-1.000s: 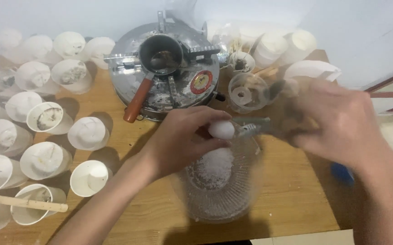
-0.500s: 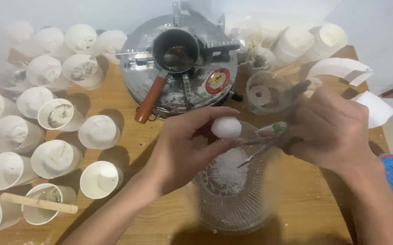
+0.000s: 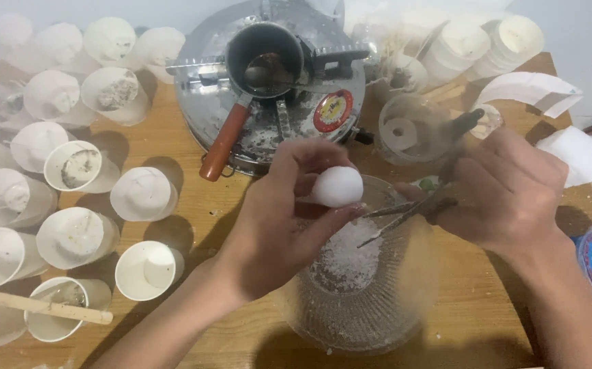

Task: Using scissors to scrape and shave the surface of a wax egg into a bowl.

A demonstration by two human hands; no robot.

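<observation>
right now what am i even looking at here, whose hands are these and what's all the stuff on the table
This is a single view from a camera worn on a person's head, looking down at their own two bare hands; there is no machine. The left hand holds a small white ball between its fingertips. The right hand holds a pair of metal tweezers, tips pointing toward the ball. Both hands are over a clear ribbed glass bowl with white flakes in the bottom. The bowl stands on a wooden table. To the left are many white paper cups, some lying on their sides, and a flat wooden stick rests across one. Behind the hands sits a round metal stove carrying a small dark pot with a reddish-brown handle.
</observation>
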